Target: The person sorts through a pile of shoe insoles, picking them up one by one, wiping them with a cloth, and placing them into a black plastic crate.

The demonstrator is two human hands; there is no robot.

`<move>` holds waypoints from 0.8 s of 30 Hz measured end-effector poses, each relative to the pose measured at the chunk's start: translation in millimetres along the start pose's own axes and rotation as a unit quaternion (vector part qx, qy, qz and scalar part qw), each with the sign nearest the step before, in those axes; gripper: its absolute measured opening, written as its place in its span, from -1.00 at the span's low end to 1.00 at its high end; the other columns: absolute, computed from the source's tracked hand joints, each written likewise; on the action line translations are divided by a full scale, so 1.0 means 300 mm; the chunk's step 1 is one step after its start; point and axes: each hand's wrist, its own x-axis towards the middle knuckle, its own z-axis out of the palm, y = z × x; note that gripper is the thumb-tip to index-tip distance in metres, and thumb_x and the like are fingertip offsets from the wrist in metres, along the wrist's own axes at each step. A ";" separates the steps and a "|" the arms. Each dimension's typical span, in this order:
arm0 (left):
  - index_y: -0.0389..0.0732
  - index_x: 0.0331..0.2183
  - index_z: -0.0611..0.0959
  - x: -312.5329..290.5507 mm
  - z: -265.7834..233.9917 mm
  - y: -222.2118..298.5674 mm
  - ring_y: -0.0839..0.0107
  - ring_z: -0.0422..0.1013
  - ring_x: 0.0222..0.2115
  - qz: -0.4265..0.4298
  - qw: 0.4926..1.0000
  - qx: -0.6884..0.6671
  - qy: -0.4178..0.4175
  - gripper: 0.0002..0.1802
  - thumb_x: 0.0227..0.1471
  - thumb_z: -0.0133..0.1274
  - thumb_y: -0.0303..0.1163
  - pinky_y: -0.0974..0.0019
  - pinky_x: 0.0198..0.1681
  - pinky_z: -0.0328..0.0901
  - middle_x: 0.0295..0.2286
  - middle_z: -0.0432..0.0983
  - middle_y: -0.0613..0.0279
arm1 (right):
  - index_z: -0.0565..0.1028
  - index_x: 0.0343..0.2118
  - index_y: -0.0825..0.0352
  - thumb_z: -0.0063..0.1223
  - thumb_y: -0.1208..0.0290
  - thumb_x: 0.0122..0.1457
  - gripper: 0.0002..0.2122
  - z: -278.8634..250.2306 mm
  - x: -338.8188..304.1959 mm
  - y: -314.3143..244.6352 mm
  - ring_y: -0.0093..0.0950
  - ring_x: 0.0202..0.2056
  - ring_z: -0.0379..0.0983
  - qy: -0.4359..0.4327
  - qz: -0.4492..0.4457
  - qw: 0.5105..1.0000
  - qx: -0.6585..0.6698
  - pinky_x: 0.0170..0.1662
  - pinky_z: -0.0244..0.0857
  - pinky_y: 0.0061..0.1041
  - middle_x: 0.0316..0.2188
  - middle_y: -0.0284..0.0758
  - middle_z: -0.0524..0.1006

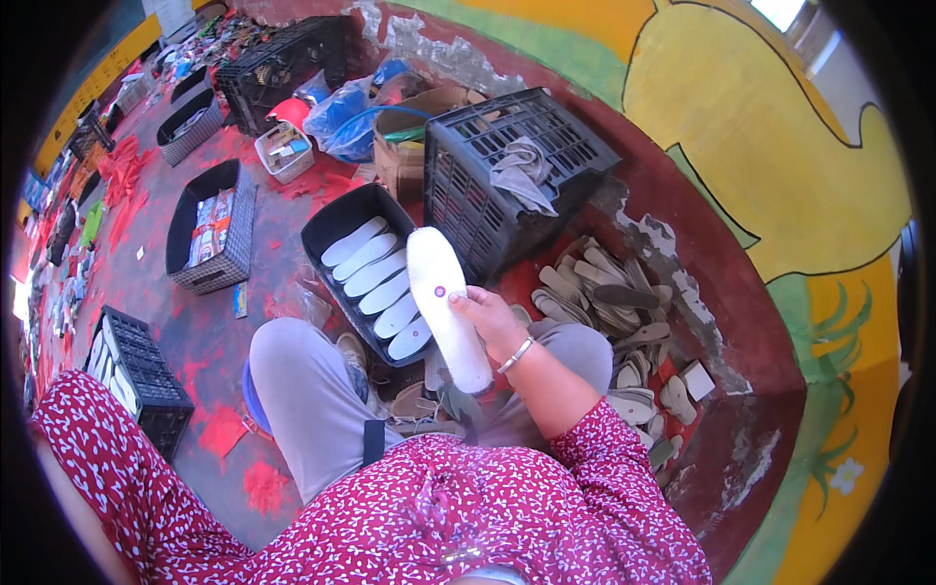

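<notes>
In my right hand (494,323) is a long white insole (433,261) with a small round mark near its middle. My thumb lies on its face by the edge, and the insole stands tilted above my knees. Just behind it, a black bin (314,237) holds a row of similar white insoles (374,271), laid side by side. To the right of my knee, a loose heap of insoles (597,294) in white, beige and grey lies against the wall. My left forearm (83,512) drops out at the lower left, and its hand is out of the picture.
A black plastic crate (458,200) with a grey cloth (525,174) stands beyond the bin. Behind my left knee is another crate (156,375) with white pieces. A woven basket (226,273) and a small white basket (285,166) sit farther off. The painted wall (741,322) bounds the right side.
</notes>
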 end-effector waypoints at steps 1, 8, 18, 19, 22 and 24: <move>-0.30 -0.08 0.41 -0.006 0.002 0.005 0.37 0.27 -0.08 -0.004 1.000 -0.002 -0.001 -0.64 0.08 -0.19 -0.36 0.30 0.00 0.12 -0.08 0.34 0.09 | 0.40 -0.19 0.45 0.01 0.34 0.11 -0.71 0.001 0.002 0.007 -0.54 -0.44 0.45 0.004 -0.003 1.000 -0.027 -0.39 0.35 -0.56 -0.41 -0.31 0.50; -0.30 -0.09 0.41 0.006 -0.012 0.015 0.38 0.27 -0.08 -0.009 1.000 0.010 -0.007 -0.64 0.09 -0.21 -0.37 0.31 -0.01 0.13 -0.08 0.35 0.09 | 0.37 -0.18 0.46 -0.03 0.34 0.13 -0.71 0.016 -0.018 -0.042 -0.46 -0.48 0.48 -0.003 0.002 1.000 0.002 -0.41 0.39 -0.50 -0.41 -0.25 0.51; -0.30 -0.10 0.42 -0.010 0.000 -0.014 0.39 0.28 -0.09 -0.008 1.000 0.021 0.002 -0.65 0.09 -0.22 -0.37 0.32 -0.01 0.13 -0.09 0.35 0.09 | 0.38 -0.17 0.46 -0.01 0.35 0.12 -0.70 0.027 -0.045 -0.063 -0.50 -0.40 0.47 -0.046 0.002 0.999 0.004 -0.33 0.36 -0.53 -0.36 -0.26 0.50; -0.30 -0.10 0.42 0.009 0.003 -0.003 0.39 0.28 -0.09 -0.006 0.999 0.031 -0.005 -0.65 0.09 -0.22 -0.37 0.32 -0.01 0.13 -0.09 0.35 0.09 | 0.37 -0.17 0.46 0.00 0.36 0.12 -0.70 0.005 -0.029 -0.020 -0.50 -0.40 0.47 -0.030 -0.016 0.999 0.001 -0.33 0.37 -0.52 -0.35 -0.26 0.50; -0.30 -0.10 0.42 -0.011 0.006 0.022 0.40 0.28 -0.10 -0.015 0.999 0.038 -0.003 -0.66 0.10 -0.23 -0.38 0.32 -0.01 0.13 -0.09 0.36 0.10 | 0.38 -0.14 0.45 -0.01 0.35 0.11 -0.69 0.020 -0.022 -0.005 -0.52 -0.39 0.45 -0.015 -0.029 0.999 -0.033 -0.32 0.35 -0.52 -0.34 -0.29 0.50; -0.30 -0.10 0.42 -0.019 -0.001 0.011 0.40 0.28 -0.10 -0.021 0.999 0.030 0.003 -0.66 0.10 -0.23 -0.38 0.32 -0.02 0.13 -0.09 0.36 0.10 | 0.37 -0.17 0.47 0.00 0.37 0.11 -0.71 0.026 -0.027 -0.038 -0.49 -0.42 0.47 -0.050 -0.036 0.998 0.004 -0.36 0.37 -0.49 -0.36 -0.27 0.50</move>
